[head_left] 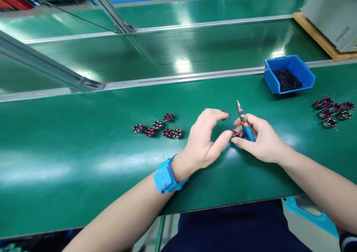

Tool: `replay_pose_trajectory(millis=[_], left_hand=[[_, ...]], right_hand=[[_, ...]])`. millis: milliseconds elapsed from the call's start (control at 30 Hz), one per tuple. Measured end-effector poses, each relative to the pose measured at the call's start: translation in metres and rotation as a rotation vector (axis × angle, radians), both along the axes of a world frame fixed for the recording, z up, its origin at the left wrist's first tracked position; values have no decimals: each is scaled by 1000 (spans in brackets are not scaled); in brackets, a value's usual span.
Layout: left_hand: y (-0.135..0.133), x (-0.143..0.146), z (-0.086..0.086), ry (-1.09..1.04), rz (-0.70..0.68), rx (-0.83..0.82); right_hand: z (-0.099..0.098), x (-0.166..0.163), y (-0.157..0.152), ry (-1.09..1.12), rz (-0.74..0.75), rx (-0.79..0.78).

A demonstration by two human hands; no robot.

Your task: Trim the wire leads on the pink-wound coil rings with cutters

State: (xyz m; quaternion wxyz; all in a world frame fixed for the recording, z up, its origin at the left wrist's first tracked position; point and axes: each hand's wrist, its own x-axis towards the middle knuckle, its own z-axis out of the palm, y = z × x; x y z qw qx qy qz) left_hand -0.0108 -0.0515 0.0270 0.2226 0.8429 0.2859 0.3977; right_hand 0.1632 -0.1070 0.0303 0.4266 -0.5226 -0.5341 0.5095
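My right hand (pixel 263 138) is closed around cutting pliers (pixel 247 129) with blue and orange handles, their jaws pointing up and away from me. Its thumb and fingertips also pinch a small wound motor stator (pixel 235 133), black with reddish windings. On the other side, my left hand (pixel 205 138), slightly blurred, has thumb and index finger spread apart. Its thumb tip is close to the pinched stator; whether they touch I cannot tell. Another stator (pixel 224 115) shows partly behind the left index fingertip. A blue band (pixel 167 175) circles my left wrist.
Several stators (pixel 158 125) lie in a group left of my hands, with thin wire ends sticking up. Several more (pixel 325 113) lie at the far right. A blue bin (pixel 290 73) holds thin black pieces. Metal framing (pixel 117 84) runs along the green table's (pixel 83 144) back.
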Motion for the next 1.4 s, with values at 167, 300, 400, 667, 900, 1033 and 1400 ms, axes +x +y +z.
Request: replay_pose_trajectory(millis=[167,300,400,667,900,1033,1400], left_hand=[[-12,-8,16,186,-213,-187],[-11,-15,16,-23,-119,-344],[-9,-4,11,-32,28,-297],[-13,-9,4,-243,56,-268],[-24,16,-14,-361,2,-655],[-20,20,-17,-505,-42,-821],[-18,12,-19,-663,-118,-1126]], right_hand=[[2,4,0,-51,-90,94],[2,5,2,-28,-164,107],[2,1,1,19,-130,72],[2,1,1,54,-197,76],[-5,-7,5,209,-258,-59],[-4,-9,2,339,-182,-215],[-5,-7,1,213,-173,-184]])
